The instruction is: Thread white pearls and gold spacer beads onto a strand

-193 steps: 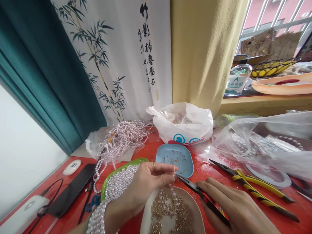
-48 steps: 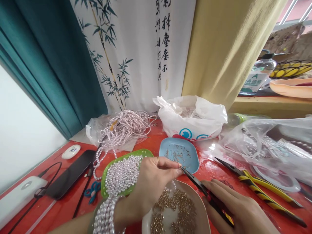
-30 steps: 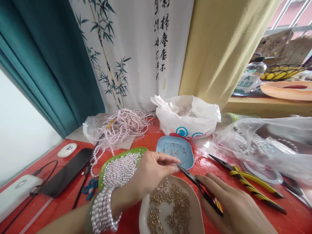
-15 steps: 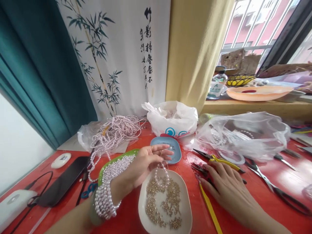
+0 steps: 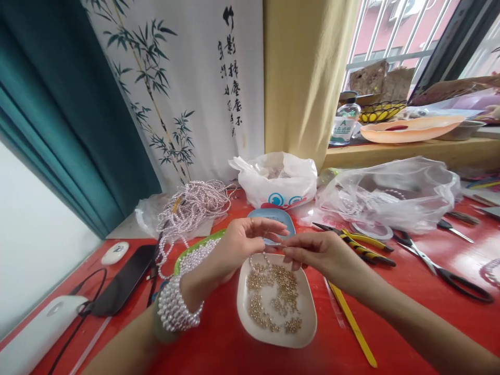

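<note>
Over the beige tray [image 5: 244,328] of gold beads, my left hand [image 5: 244,242] pinches a short strand of pearly beads [image 5: 255,266], which hangs in a loop below the fingers. Stacked pearl strands [image 5: 177,307] wrap the left wrist. My right hand [image 5: 322,252] meets the left fingertips, its thumb and fingers pinched together; whatever lies between them is too small to make out. Partly behind the left hand are the blue tray [image 5: 291,224] and a green tray [image 5: 182,260] filled with pearly beads.
Long bead strands [image 5: 195,208] lie heaped at back left. White plastic bags [image 5: 279,179] stand behind. Pliers [image 5: 367,250], scissors [image 5: 429,260] and a long yellow strip [image 5: 353,325] lie on the right. A phone [image 5: 125,281] and cabled white device [image 5: 42,323] lie left.
My right hand has left the tools at right and moved left to meet my left hand's fingertips. The left hand still holds the strand, its fingers now curled in more. The view has shifted slightly.
</note>
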Tool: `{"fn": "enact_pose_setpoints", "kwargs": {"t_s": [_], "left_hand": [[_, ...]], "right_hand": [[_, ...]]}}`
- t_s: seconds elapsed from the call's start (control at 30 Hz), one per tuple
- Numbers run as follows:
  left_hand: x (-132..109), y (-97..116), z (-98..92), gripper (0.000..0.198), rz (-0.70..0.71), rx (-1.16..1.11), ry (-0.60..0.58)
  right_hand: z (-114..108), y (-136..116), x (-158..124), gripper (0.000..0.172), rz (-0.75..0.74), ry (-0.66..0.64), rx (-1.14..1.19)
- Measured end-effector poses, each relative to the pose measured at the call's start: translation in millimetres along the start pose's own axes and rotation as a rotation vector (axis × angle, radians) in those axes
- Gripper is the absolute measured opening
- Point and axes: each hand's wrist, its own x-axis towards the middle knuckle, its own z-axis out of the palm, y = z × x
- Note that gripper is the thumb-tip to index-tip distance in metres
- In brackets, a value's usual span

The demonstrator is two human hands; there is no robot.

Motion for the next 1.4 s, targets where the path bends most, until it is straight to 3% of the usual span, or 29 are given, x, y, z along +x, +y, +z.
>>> {"fn": "enact_pose_setpoints", "kwargs": {"t_s": [0.23, 0.4, 0.5, 0.63, 0.77, 0.93, 1.03, 1.13, 1.27, 1.4], "left_hand": [[-7, 14, -3.9, 0.024, -0.091, 0.004, -0.078], [-19, 27, -11.4, 0.019, -0.044, -0.048, -0.131], [-34, 30, -16.0, 0.012, -0.073, -0.006, -0.155], [-62, 19, -20.5, 0.001, -0.216, 0.122, -0.134], [-84, -4, -23.6, 0.017, -0.460, 0.038, -0.234], [-85, -28, -28.6, 0.024, -0.479, 0.010, -0.135], [-79, -41, -31.5, 0.016, -0.491, 0.003, -0.064], [-72, -50, -32.4, 0.010, -0.471, 0.004, -0.012], [-65, -54, -32.4, 0.016, -0.418, 0.005, -0.027], [-62, -53, -32.1, 0.019, -0.337, 0.240, 0.013]], "right_hand": [[-3, -39, -12, 0.014, -0.215, 0.279, -0.342], [4, -69, -18, 0.007, -0.458, 0.220, -0.304], [14, -75, -19, 0.006, -0.470, 0.151, -0.255], [36, -59, -18, 0.008, -0.373, -0.018, -0.201], [63, -28, -18, 0.010, -0.280, -0.157, -0.274], [79, 1, -15, 0.011, -0.247, -0.152, -0.406], [74, 5, -7, 0.008, -0.264, -0.162, -0.439], [53, 7, 15, 0.010, -0.276, -0.143, -0.468], [14, 22, 62, 0.020, -0.200, -0.024, -0.839], [-2, 42, 99, 0.020, -0.166, -0.087, -1.004]]}}
